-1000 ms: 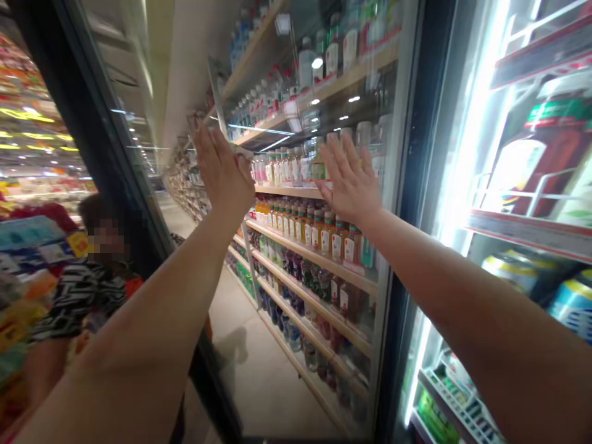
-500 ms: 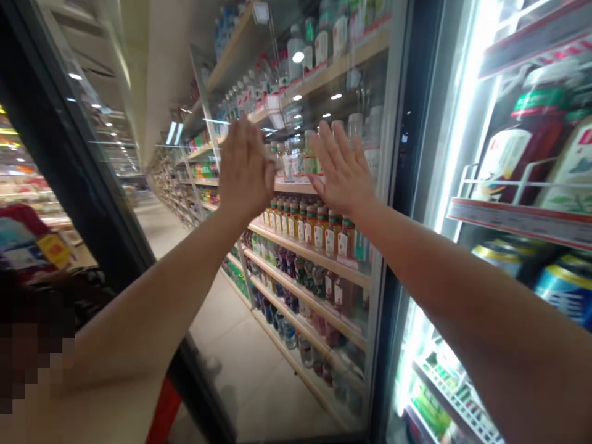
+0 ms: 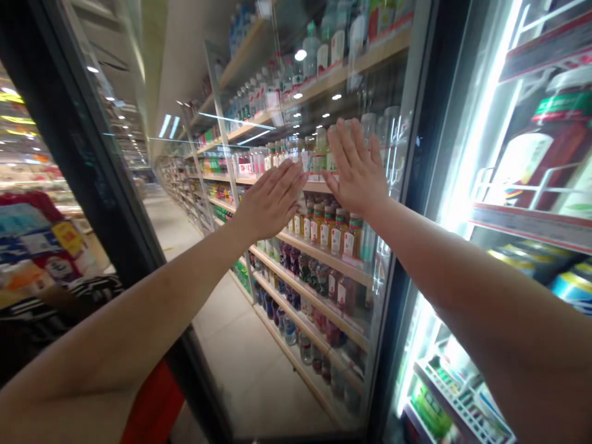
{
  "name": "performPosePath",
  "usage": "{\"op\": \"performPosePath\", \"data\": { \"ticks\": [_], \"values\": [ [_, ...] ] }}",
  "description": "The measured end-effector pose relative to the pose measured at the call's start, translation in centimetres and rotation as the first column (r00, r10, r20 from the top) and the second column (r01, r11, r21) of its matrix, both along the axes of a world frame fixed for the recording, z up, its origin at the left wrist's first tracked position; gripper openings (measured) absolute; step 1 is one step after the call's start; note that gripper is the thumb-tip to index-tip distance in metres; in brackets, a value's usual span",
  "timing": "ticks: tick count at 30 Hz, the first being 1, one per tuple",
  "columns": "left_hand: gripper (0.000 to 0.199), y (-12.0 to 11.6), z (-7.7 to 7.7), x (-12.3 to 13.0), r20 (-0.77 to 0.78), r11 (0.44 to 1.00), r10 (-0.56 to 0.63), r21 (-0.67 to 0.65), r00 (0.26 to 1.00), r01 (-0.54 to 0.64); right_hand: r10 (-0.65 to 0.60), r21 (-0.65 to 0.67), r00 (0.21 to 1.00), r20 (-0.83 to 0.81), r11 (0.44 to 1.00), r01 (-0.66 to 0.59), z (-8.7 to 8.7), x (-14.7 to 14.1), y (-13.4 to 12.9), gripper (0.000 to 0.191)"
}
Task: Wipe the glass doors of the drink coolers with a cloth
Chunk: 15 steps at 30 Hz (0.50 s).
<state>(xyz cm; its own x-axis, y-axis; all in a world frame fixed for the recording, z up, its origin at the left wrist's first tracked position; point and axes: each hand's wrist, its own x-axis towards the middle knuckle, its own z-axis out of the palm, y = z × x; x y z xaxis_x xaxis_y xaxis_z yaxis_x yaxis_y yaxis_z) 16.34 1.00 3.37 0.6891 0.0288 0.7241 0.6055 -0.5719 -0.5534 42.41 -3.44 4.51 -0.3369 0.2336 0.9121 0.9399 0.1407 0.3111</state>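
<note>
In front of me, the glass door [image 3: 259, 376] stood behind my right hand [image 3: 358, 176], released, fingers [image 3: 341, 148] spread; near it my left hand [image 3: 272, 200] stretched flat, palm hidden, so whether it held anything I couldn't tell

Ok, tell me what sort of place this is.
Most likely a supermarket: long shelves lined with bottles, a brightly lit cooler with cans in it, and a big glass door.

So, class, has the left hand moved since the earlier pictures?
Yes: the left hand has moved right and lower, closer to the door's right-hand dark frame.
</note>
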Motion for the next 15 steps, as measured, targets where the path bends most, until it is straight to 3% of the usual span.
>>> {"op": "performPosePath", "data": {
  "ticks": [1,3,5,7,9,12,13,15],
  "values": [
    [0.064,-0.1,0.3,-0.4,-0.002,1.0,0.001,-0.011,1.0,-0.001,0.001,-0.007,1.0,0.0,1.0,-0.001,0.0,0.0,0.0,0.073],
    [0.066,0.0,1.7,-1.7,0.162,0.998,0.059,-0.006,0.985,-0.059,-0.002,-0.026,1.0,0.0,1.0,0.002,0.1,0.0,-0.1,0.073],
    [0.071,0.1,3.1,-2.9,0.364,0.987,0.151,-0.01,0.919,-0.159,-0.006,-0.041,1.0,-0.005,0.999,0.006,0.1,-0.1,-0.2,0.073],
    [0.073,0.2,3.2,-3.2,0.454,0.977,0.199,-0.027,0.869,-0.21,-0.005,-0.052,1.0,-0.012,0.999,0.005,0.1,-0.1,-0.3,0.073],
    [0.074,-0.1,1.9,-2.5,0.394,0.983,0.179,-0.027,0.901,-0.184,0.004,-0.061,1.0,-0.017,0.998,-0.005,0.1,-0.2,-0.3,0.075],
    [0.071,-0.2,-0.2,-1.5,0.118,0.995,0.098,-0.044,0.988,-0.093,0.012,-0.053,1.0,-0.028,0.999,-0.013,0.1,-0.1,-0.2,0.078],
    [0.068,0.0,-0.3,-1.6,0.059,0.995,0.081,-0.057,0.995,-0.078,0.016,-0.052,0.999,-0.029,0.999,-0.018,0.0,-0.1,-0.2,0.079],
    [0.065,0.7,0.4,-2.4,0.09,0.995,0.069,-0.081,0.994,-0.062,0.034,-0.054,0.999,-0.031,0.998,-0.035,0.0,0.0,-0.1,0.08]
  ]
}}
